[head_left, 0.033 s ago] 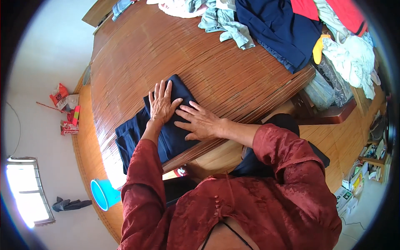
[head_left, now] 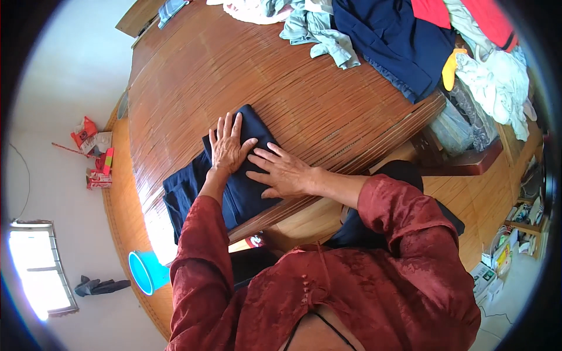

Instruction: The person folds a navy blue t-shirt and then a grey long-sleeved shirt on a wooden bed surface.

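Note:
A folded dark navy garment [head_left: 249, 190] lies near the front edge of a brown slatted mat [head_left: 205, 76]. Its layers spread to the left, beneath my left forearm; whether they are one piece or two I cannot tell. My left hand [head_left: 229, 149] rests flat on the upper part of the fold, fingers spread and pointing away from me. From the right, my right hand [head_left: 284, 171] lies on the garment's right edge with its fingers apart. The two hands almost meet at the left thumb. Neither one grips anything.
Navy clothing [head_left: 398, 47] and a grey-green garment [head_left: 322, 38] are heaped at the far right, beside white cloth [head_left: 497, 79] and a yellow item [head_left: 449, 69]. A blue bucket [head_left: 149, 272] stands on the floor at left. Wrapped bundles [head_left: 453, 126] sit below the mat's right edge.

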Demonstrator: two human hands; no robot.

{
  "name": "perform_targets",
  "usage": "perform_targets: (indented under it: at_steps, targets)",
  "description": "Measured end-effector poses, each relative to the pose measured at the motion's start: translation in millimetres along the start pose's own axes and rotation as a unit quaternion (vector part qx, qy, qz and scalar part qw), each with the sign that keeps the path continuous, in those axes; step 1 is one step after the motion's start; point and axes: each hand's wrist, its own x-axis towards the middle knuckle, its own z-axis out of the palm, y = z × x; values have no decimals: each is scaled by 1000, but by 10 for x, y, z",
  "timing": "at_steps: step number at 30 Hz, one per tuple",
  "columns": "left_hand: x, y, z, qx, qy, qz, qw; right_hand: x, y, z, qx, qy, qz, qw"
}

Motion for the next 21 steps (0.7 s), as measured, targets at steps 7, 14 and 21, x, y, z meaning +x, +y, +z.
perform_targets:
  at_steps: [7, 14, 21]
  targets:
    - [237, -196, -28, -10, -24, -117, 993, 3, -39, -54, -20, -46, 7, 999]
    - [443, -121, 57, -39, -11, -237, 971, -61, -2, -52, -29, -46, 8, 998]
    - [605, 153, 120, -124, 167, 124, 970, -4, -28, -98, -11, -38, -9, 999]
